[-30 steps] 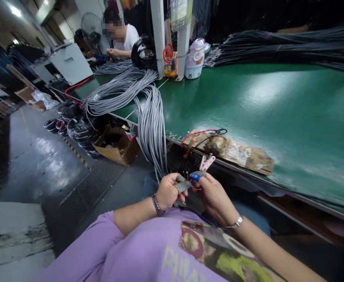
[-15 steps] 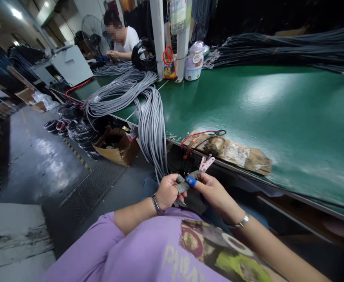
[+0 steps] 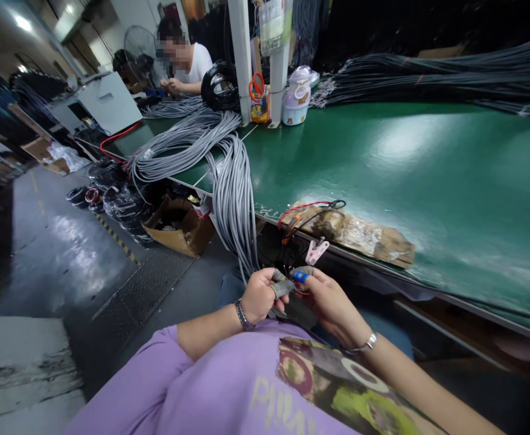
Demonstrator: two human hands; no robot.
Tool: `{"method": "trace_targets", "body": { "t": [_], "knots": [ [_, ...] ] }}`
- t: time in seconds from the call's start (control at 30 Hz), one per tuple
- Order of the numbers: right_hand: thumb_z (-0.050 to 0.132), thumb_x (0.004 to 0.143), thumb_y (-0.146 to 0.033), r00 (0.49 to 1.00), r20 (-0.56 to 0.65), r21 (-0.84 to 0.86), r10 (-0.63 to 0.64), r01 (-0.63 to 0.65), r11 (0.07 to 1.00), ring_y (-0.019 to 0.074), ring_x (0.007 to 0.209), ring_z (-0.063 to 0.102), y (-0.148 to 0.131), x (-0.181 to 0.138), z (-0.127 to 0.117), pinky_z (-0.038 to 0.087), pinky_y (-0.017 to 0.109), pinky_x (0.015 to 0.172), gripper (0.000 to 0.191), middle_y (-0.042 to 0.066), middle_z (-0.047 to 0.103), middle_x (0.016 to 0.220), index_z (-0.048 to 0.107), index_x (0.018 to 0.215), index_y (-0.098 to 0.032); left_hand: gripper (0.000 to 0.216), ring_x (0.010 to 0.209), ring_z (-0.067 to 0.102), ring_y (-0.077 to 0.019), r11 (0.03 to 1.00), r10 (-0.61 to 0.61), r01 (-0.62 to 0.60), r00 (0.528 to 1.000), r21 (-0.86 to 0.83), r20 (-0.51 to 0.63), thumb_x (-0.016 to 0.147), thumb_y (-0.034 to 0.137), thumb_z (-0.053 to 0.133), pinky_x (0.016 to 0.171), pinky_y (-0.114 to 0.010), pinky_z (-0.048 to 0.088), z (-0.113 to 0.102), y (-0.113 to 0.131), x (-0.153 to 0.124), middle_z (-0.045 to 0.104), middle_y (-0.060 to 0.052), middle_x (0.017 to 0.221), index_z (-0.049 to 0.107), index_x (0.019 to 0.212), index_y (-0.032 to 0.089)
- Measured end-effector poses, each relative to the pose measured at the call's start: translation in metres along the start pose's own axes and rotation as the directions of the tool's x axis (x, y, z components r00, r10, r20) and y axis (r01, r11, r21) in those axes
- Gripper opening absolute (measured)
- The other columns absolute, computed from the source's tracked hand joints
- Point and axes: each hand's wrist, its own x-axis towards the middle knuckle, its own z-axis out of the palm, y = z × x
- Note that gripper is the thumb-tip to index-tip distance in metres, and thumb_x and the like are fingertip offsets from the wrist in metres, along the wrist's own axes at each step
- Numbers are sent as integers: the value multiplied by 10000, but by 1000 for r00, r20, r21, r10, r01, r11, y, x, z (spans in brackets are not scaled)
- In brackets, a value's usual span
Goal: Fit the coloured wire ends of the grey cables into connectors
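At the lower centre of the frame, a grey cable end [image 3: 282, 286] is being pinched between the left hand [image 3: 259, 295] and the right hand [image 3: 331, 302], below the green table's [image 3: 383, 175] edge

Place: a factory floor for cable or wire-harness assembly.
Bench: a long green work table [image 3: 428, 175] with a worn edge, laid out as a shared line.
Stock: thick bundles of grey cables [image 3: 233, 181] draped over the bench edge, and long dark cable bundles [image 3: 428, 72] stacked along its far side.
Floor: bare grey concrete [image 3: 66, 248] with a yellow-black hazard stripe, black cable coils [image 3: 111, 193] and an open cardboard box [image 3: 178, 226].
Equipment: a grey machine housing [image 3: 106, 103] and a standing fan [image 3: 140, 48].
People: a co-worker [image 3: 188, 60] seated farther along, bent over more cables.
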Motion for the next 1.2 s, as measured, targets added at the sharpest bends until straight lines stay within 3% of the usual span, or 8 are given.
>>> {"method": "trace_targets", "body": {
  "t": [0.1, 0.2, 0.4, 0.57, 0.7, 0.8, 0.97, 1.2],
  "knots": [
    [759, 618, -302, 996, -74, 153, 42, -30, 988, 100, 506, 459, -3, 9, -10, 409, 229, 480, 230, -37, 532, 582, 557, 657, -199, 394, 305, 431, -60, 999, -41, 41, 999, -9, 27, 602, 464, 745, 307, -164, 246, -5, 5, -2, 552, 32, 483, 510, 660, 154],
    [746, 654, -318, 996, -43, 235, 83, -71, 969, 102, 518, 506, -5, 16, -24, 455, 225, 493, 198, -19, 574, 631, 603, 722, -201, 393, 298, 423, -59, 993, -114, 117, 987, -23, 110, 582, 445, 758, 301, -164, 245, -13, 15, -1, 560, 23, 483, 501, 647, 154],
    [599, 754, -638, 993, 118, 155, 17, -36, 987, 141, 585, 579, -13, 20, -26, 502, 272, 563, 432, 43, 657, 764, 656, 803, -212, 403, 283, 395, -55, 972, -204, 229, 932, -53, 299, 552, 423, 781, 294, -169, 210, -15, 33, 10, 541, 25, 453, 505, 668, 153],
    [710, 656, -621, 982, 188, 136, -20, -6, 991, 137, 591, 554, -32, 23, -17, 476, 275, 576, 446, 36, 653, 757, 657, 778, -196, 376, 283, 395, -63, 964, -206, 254, 900, -77, 384, 534, 377, 777, 288, -170, 209, -2, 38, 25, 529, 23, 430, 499, 664, 160],
    [767, 607, -590, 983, 12, 74, -185, 183, 980, 111, 515, 456, -33, 20, -14, 415, 251, 527, 429, -14, 550, 584, 605, 654, -196, 345, 284, 389, -62, 962, -215, 266, 881, -65, 421, 528, 352, 767, 286, -170, 198, 0, 39, 33, 522, 19, 428, 538, 686, 147],
    [700, 650, -654, 931, -133, -58, -341, 336, 940, 116, 511, 435, -29, 19, -12, 393, 251, 510, 459, -12, 537, 563, 593, 621, -209, 339, 282, 378, -55, 961, -235, 275, 867, -28, 439, 542, 364, 758, 295, -167, 190, -1, 40, 36, 511, 17, 421, 549, 684, 138],
    [621, 631, -759, 989, 33, 111, -143, 139, 984, 169, 552, 543, -30, 25, -7, 463, 306, 527, 558, 41, 630, 652, 645, 720, -208, 351, 293, 378, -53, 945, -271, 325, 833, -30, 482, 533, 337, 759, 301, -163, 172, -2, 40, 42, 513, 19, 448, 563, 744, 135],
    [743, 610, -636, 995, -11, 283, -100, 99, 954, 180, 629, 603, -28, 33, -5, 520, 319, 629, 452, 35, 655, 691, 656, 720, -206, 315, 285, 364, -64, 928, -288, 370, 800, -53, 526, 547, 300, 743, 295, -162, 162, 0, 37, 49, 489, 18, 413, 560, 745, 136]
  ]
}}
